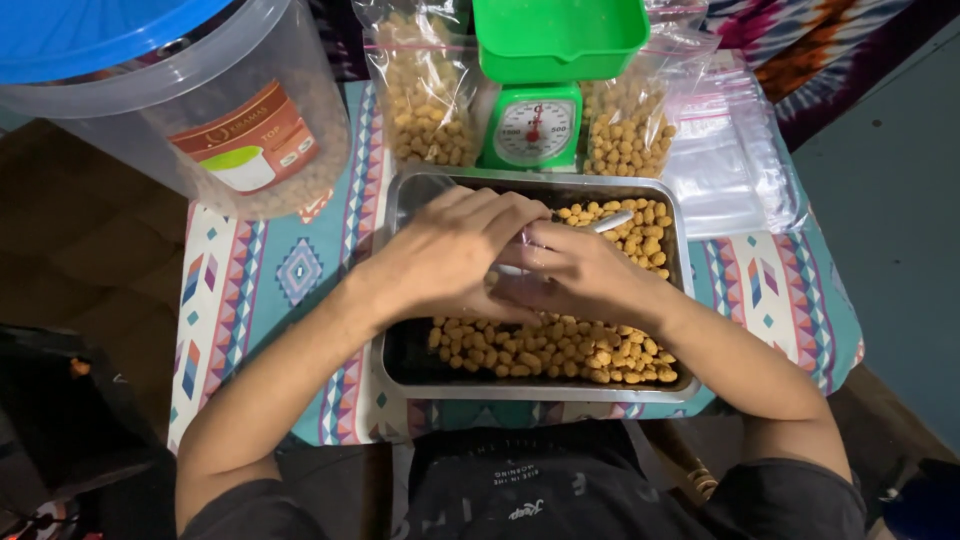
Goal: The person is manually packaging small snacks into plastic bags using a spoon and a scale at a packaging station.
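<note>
I see both hands over the tray (400,200), a steel rect. pan sitting on a patterned cloth (260,280) approx. centre of view. Left hand (450,250) is curled shut, fingers folded down on a small clear bag (520,255) that peeks out btw. the two hands; right hand (580,275) is also closed on that same bag from the other side, thumb on top. Hands touch each other. Bag is mostly hidden, so I can't tell how full it is. A white scoop (612,222) lies in the tray just past the right hand, handle tip showing, resting on the snacks (560,350), small golden-brown pieces heaped along the near edge and the far right corner of the tray; the left part of the tray bottom is bare and dark. Behind the tray stands a green scale (535,120) w/ a dial face and a green pan on top. Two filled bags (425,90) of the same snacks stand upright, one on each side of the scale, touching it. Right of those, a stack of flat bags (730,160) lies on the cloth. Top left, a big clear tub (200,120) w/ a blue lid, tilted toward me, partly filled w/ snacks.
</note>
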